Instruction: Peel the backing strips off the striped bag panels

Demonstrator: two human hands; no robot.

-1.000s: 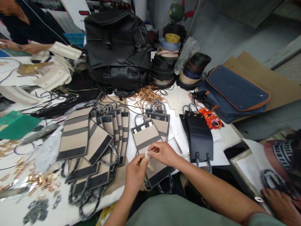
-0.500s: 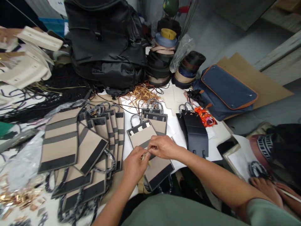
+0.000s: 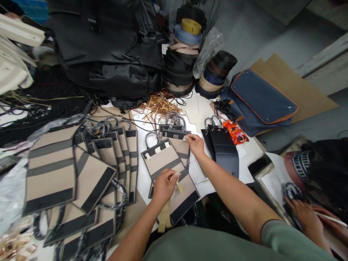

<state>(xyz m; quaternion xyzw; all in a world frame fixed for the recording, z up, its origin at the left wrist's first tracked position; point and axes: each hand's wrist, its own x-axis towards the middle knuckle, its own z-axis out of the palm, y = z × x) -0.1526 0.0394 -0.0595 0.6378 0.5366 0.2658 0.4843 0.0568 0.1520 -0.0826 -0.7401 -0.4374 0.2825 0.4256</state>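
Two thumb-and-finger pinches: my left hand (image 3: 165, 185) grips a pale strip (image 3: 177, 178), probably keeping it ready; my right hand (image 3: 195, 145), closed by the far bag (image 3: 177, 145), holds I can't tell what.

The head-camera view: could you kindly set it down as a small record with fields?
Left hand: holds a pale strip over a striped handbag
Right hand: fingertips pinch what looks like a small pale piece
Handbag top: three pale tabs on dark band
At left: piled striped bags
At right: black handbag
Behind: black backpack, stacked rolls
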